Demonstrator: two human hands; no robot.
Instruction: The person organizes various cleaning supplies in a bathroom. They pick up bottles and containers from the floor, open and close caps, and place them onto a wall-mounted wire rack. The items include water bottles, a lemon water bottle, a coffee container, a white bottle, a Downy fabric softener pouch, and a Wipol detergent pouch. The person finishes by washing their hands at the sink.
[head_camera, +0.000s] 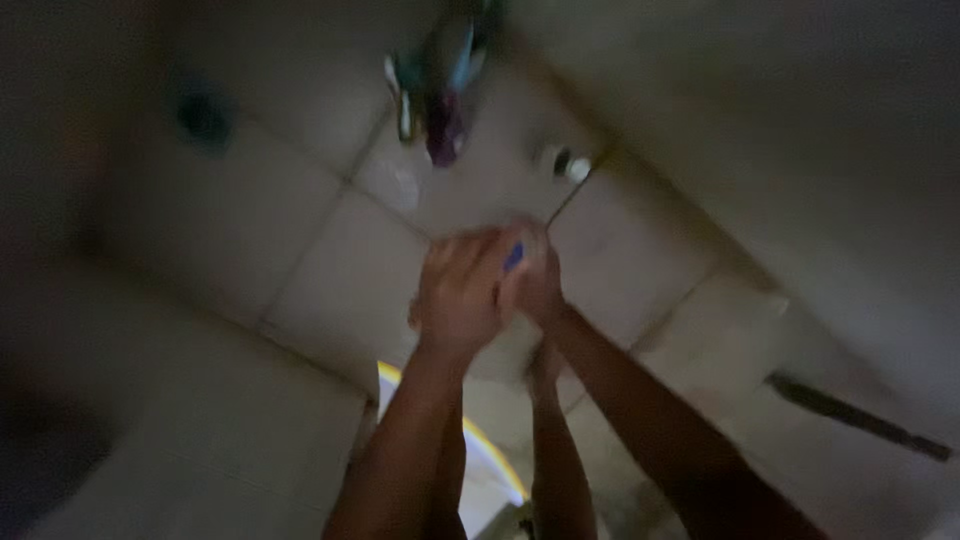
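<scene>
A small blue thing (513, 257), blurred, sits pinched between the two hands; left hand (462, 290) and right hand (535, 280) close together around it, above a floor (320, 260) of large pale square tiles; dim room; yellow-rimmed basin (480, 450) below.

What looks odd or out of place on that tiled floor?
A small heap of coloured scraps lies loose on the tiled floor, beyond the clasped left hand and right hand. The picture is too dim and blurred to identify them.

Very dim, murky overall, w/ heavy motion blur throughout. Faint light on pale square floor tiles (330, 270) mid-frame; corners fall to near black. Clasped hands soft-edged, smeared. Possibly slight glow off yellow-rimmed white basin (480, 450).
</scene>
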